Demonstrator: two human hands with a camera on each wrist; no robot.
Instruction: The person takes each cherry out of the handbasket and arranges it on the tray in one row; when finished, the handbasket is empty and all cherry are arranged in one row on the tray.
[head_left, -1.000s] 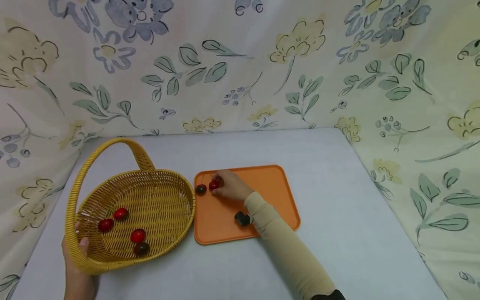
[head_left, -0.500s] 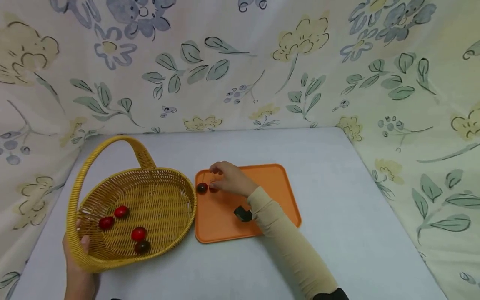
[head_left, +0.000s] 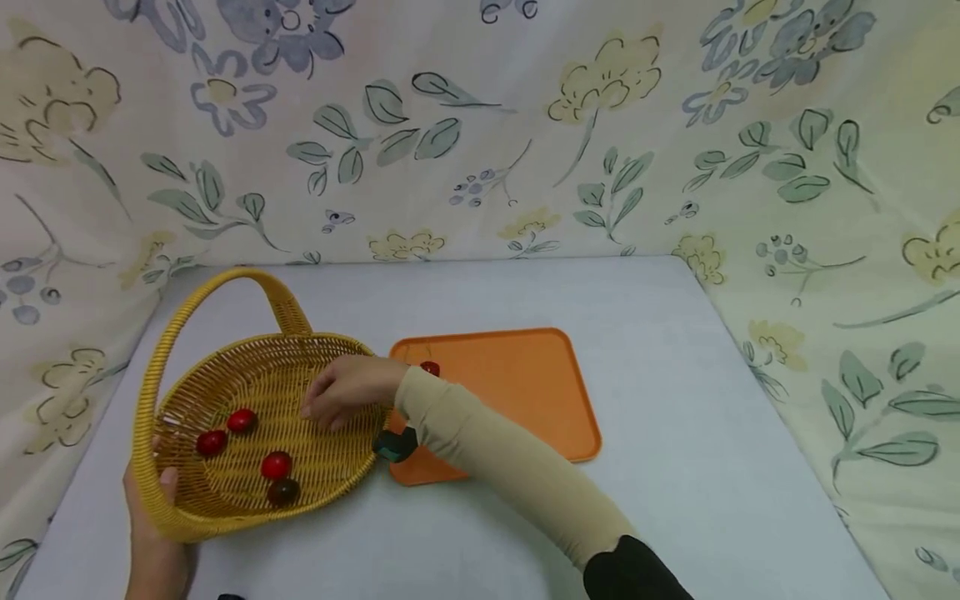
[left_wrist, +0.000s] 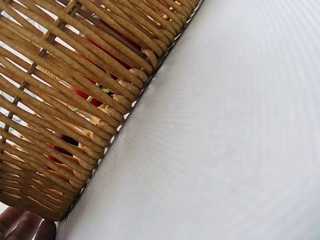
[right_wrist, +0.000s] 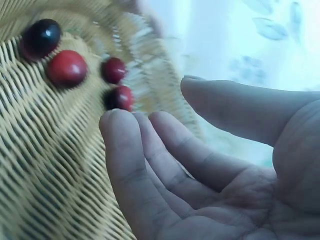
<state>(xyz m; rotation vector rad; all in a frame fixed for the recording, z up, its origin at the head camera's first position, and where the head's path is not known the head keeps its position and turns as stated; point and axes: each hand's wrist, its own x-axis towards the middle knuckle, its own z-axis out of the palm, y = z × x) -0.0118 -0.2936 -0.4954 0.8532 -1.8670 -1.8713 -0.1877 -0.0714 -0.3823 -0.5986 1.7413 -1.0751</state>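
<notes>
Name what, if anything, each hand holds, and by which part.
The left hand holds the yellow basket by its left side, near the foot of the handle. The right hand holds nothing.

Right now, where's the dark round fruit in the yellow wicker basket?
Find the yellow wicker basket at the white table's left. In the head view, the dark brown round fruit sits near its lower edge. It's the only dark one; three neighbours look red.

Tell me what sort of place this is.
Probably a staged tabletop setup: a plain white table, a floral-printed fabric backdrop and a yellow woven basket beside an orange rectangular tray.
</notes>
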